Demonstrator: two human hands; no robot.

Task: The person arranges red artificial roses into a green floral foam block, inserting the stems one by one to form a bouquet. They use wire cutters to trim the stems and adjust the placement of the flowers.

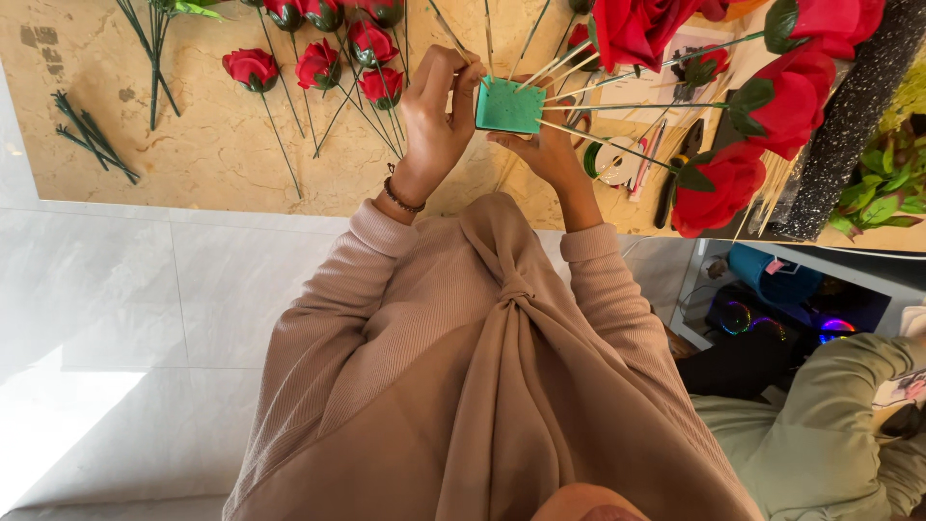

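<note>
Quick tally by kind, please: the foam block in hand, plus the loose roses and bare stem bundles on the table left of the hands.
Green foam block, held in the right hand: 1
Loose red roses, three cut off by the top edge: 7
Green stem bundles: 2
Total: 10
</note>
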